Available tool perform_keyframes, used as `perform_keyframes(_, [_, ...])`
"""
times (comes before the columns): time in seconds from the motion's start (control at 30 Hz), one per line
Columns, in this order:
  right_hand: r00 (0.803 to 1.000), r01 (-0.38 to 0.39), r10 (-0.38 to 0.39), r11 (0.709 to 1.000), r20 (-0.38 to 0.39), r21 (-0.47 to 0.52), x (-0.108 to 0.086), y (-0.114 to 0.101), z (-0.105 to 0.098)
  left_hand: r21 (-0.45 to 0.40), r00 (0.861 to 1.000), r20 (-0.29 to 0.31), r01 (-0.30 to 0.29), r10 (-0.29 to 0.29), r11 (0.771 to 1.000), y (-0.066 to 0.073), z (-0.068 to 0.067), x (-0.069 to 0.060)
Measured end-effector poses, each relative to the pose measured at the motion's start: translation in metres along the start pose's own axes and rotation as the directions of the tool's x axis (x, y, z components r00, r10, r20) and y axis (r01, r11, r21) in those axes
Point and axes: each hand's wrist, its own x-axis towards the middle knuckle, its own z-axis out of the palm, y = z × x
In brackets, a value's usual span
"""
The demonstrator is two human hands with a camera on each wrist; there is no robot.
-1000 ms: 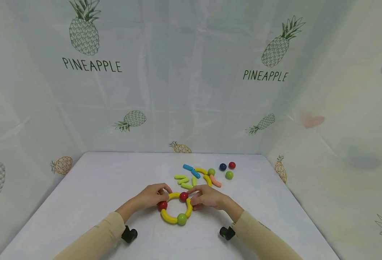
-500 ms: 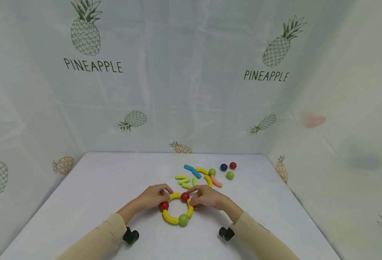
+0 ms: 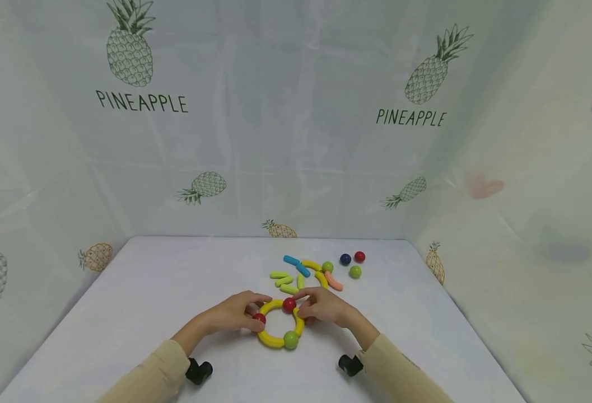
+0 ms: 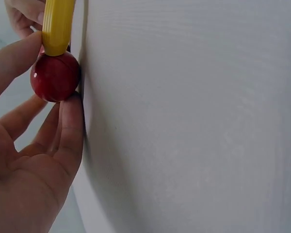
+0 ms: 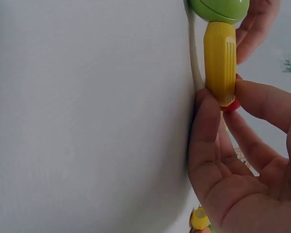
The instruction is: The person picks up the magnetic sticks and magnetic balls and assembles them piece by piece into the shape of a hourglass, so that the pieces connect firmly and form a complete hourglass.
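Observation:
A ring of yellow curved rods and colored balls lies on the table. My left hand [image 3: 232,312] grips the red ball [image 4: 56,76] at the ring's left, thumb near the joint with a yellow rod [image 4: 58,24] and fingers on the ball's other side. My right hand [image 3: 324,307] pinches the yellow curved rod [image 5: 219,60] at the ring's right between thumb and fingers. That rod meets a green ball [image 3: 290,340] at its near end. A second red ball [image 3: 289,304] sits at the far side, close to my right index finger. Fingers partly hide the left red ball in the head view.
Behind the ring lie several lime rods [image 3: 284,280], two blue rods [image 3: 297,265], yellow curved rods [image 3: 311,265] with a green ball [image 3: 327,267], and an orange curved rod [image 3: 333,281]. Loose dark blue [image 3: 345,259], red [image 3: 359,256] and green balls [image 3: 355,271] sit farther right.
The ring has shifted slightly rightward on the table. My left hand has changed its hold from beside the upper-left yellow rod to around the left red ball. My right hand keeps its pinch.

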Motion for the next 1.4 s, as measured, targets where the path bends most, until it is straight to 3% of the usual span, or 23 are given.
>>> perform_keyframes(0.77, [0.992,-0.039,0.032,0.998,-0.124,-0.056,-0.005,0.001,0.006,0.089,0.996,-0.015,-0.091,0.092,0.992,-0.001,0.005,0.005])
perform_keyframes(1.17, [0.993,-0.04,0.032,0.997,-0.117,-0.069,-0.004,0.003,0.007,0.084,0.997,-0.032,-0.067,0.07,0.994,-0.006,0.007,0.001])
perform_keyframes(1.4, [0.987,0.021,-0.047,0.986,-0.157,-0.163,-0.001,0.001,-0.004,0.07,0.997,-0.044,-0.061,0.064,0.996,-0.006,0.009,-0.003])
